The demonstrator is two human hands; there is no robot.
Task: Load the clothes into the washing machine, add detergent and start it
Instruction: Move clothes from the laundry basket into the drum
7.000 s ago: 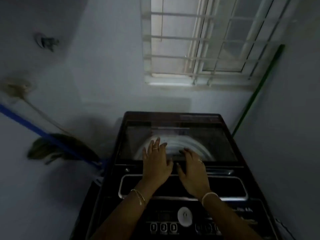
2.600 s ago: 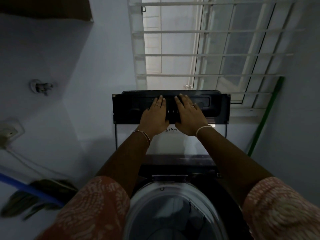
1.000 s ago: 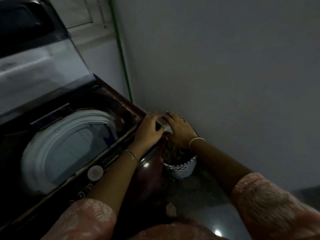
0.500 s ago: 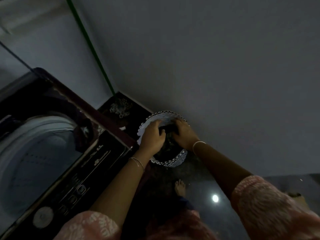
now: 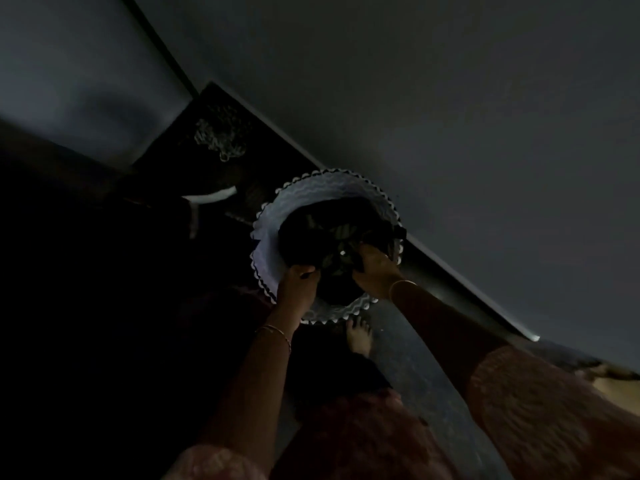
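In the basket (image 5: 266, 237), both hands now grip the clothes (image 5: 329, 230).

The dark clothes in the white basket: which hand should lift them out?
Probably both. The left hand and right hand each grip the dark clothes in the white scalloped-rim basket; neither looks clearly better placed.
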